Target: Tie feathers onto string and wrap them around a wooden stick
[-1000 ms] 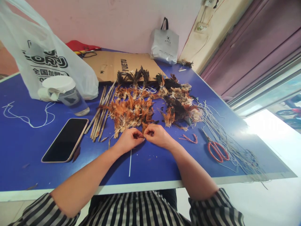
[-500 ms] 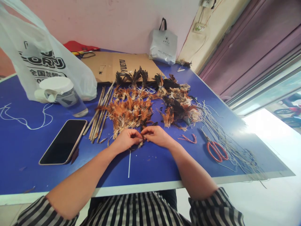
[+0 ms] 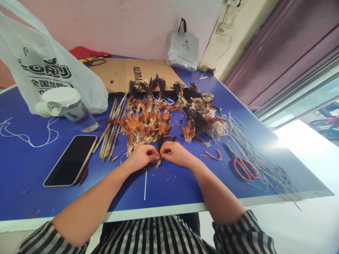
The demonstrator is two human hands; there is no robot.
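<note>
Near the middle of the table's front part, my left hand [image 3: 141, 156] pinches a small bundle of dark feathers [image 3: 158, 163] whose pale quill ends point toward me. Close against it, my right hand [image 3: 177, 153] is also closed in a pinch at the bundle's right side; what its fingertips hold is too small to make out. Just beyond my hands lie rows of orange-brown feather bundles [image 3: 148, 127]. More dark and tan feathers [image 3: 198, 113] are heaped to their right.
Thin sticks [image 3: 111, 130] and a phone [image 3: 71, 160] lie left, with a lidded clear cup [image 3: 76, 109] and a white plastic bag [image 3: 53, 67] behind. On the right are red-handled scissors [image 3: 243, 167], loose strings [image 3: 254, 151] and twisted red-white cord [image 3: 212, 155]. Cardboard [image 3: 113, 70] lies behind.
My right fingertips have shifted slightly at the feather bundle, while my left hand keeps its pinch. The whole view has moved a little.
</note>
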